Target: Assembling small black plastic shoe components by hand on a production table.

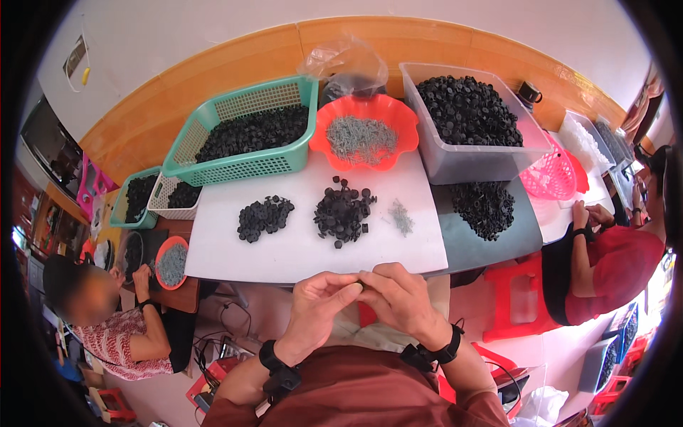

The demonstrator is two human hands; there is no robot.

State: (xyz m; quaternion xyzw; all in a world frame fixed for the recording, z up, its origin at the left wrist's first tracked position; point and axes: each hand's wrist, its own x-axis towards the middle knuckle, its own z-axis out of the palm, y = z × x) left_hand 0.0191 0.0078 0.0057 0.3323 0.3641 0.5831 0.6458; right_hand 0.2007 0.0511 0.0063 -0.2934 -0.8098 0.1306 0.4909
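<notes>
The person's left hand (313, 307) and right hand (400, 302), both pinched nearly closed, grip 1 small dark part (360, 285) before the white board (299, 257). Atop it lie 2 black heaps (344, 215) and 1 grey screw pile (402, 218); behind stand a green basket (242, 167), red bowl (406, 134) and clear bin (469, 163).

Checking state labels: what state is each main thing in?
Left hand, grip closed on small dark piece
Right hand, grip closed on same piece
Green basket, holding black parts
Red bowl, holding grey pieces
Clear bin, heaped
Plastic bag, crumpled
Left black heap, loose
Middle black heap, loose
Grey heap, loose
</notes>
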